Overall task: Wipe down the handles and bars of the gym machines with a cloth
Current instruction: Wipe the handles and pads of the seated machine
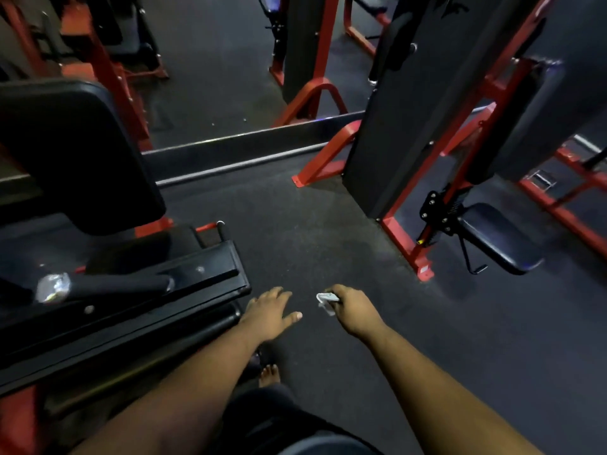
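**Cloth in the right hand beside a black-and-red gym machine**

Where the dark rubber floor (295, 224) spread across the room, red-framed machines stood on both sides of it. The largest near thing was the machine (108, 290) at the left, with a black padded backrest (75, 152) above a flat black platform. A black handle (121, 285) with a shiny metal end cap (54, 287) lay across that platform. To the right stood a second machine (410, 126) on a red frame, with a small black padded seat (499, 238) low at its near side. A mirror (213, 60) along the far wall reflected more red frames and the floor.

Both bare forearms reached forward from the bottom of the view. The left hand (269, 311) was spread, fingers straight and thumb out, holding nothing; it hovered just beside the platform's near corner, and whether it touched the edge could not be told. The right hand (349, 307) was curled round a small white cloth (326, 300), which stuck out from the thumb side of the fist, over the floor and apart from both machines.
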A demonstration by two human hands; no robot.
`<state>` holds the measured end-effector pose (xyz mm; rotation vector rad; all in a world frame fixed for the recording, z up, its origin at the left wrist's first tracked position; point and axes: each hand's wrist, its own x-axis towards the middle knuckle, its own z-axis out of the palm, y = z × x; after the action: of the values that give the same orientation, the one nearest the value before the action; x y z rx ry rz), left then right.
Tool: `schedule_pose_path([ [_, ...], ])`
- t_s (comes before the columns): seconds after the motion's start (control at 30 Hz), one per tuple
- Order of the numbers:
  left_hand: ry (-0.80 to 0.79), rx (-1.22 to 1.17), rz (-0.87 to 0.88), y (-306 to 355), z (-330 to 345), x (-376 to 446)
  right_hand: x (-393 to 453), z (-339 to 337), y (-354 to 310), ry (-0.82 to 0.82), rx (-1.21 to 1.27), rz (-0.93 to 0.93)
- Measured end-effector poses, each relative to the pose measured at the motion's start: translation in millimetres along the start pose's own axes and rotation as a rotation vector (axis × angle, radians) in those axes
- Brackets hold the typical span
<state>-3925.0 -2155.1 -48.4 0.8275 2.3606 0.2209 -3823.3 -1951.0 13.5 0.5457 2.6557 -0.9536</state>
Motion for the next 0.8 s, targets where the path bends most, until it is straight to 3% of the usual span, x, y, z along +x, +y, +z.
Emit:
schedule_pose_path([
  [0.43, 0.018, -0.223, -0.234, -1.9, -70.1, 127.1, 190.1, -73.4, 5.5, -0.190, -0.158, -0.204],
  [0.8, 0.162, -0.518, -0.838, -5.0, -61.6, 155.0, 372.8, -94.4, -27.4, -0.564, -0.279, -0.556],
])
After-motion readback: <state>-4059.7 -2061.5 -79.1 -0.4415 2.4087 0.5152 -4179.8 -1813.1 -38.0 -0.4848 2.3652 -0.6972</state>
